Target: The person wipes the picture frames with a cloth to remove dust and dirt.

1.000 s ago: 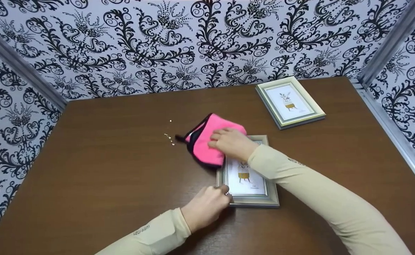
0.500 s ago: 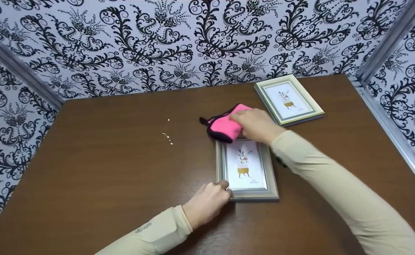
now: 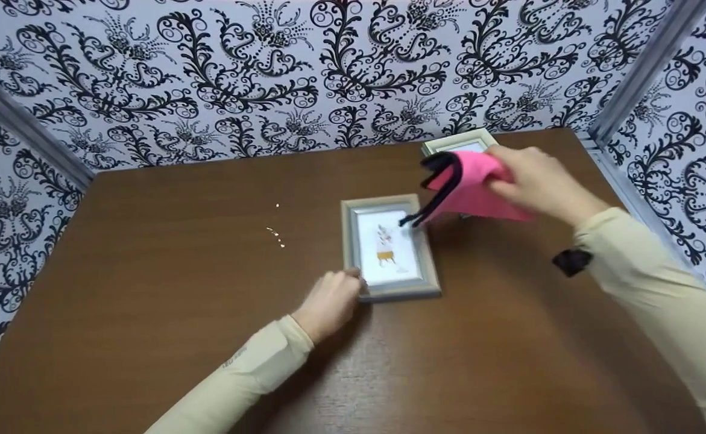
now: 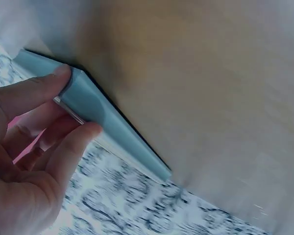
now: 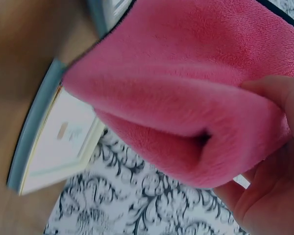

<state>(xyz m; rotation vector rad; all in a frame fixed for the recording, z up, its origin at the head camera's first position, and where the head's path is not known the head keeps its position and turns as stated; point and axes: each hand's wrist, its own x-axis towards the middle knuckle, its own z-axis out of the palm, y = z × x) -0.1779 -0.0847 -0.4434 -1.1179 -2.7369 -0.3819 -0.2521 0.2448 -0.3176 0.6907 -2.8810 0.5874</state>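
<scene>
My left hand (image 3: 331,301) grips the near left corner of a grey-beige picture frame (image 3: 432,271), whose picture faces up. In the left wrist view, thumb and fingers of the left hand (image 4: 34,147) pinch the frame's edge (image 4: 122,129). To the right, my right hand (image 3: 542,184) holds a bunched pink cloth (image 3: 473,187) with black trim in the air. One trimmed edge hangs over the right side of the frame. In the right wrist view the cloth (image 5: 186,107) is folded between the thumb and fingers of the right hand (image 5: 279,186).
A second, cream picture frame (image 3: 490,137) lies at the back right of the brown table (image 3: 178,289), mostly hidden by the cloth and right hand. Small white bits (image 3: 275,235) lie left of centre. Patterned walls (image 3: 238,78) enclose the back and sides.
The right hand has lifted the pink cloth off the near frame and carried it right, uncovering the picture. The near frame has shifted away from me and slightly left with the left hand.
</scene>
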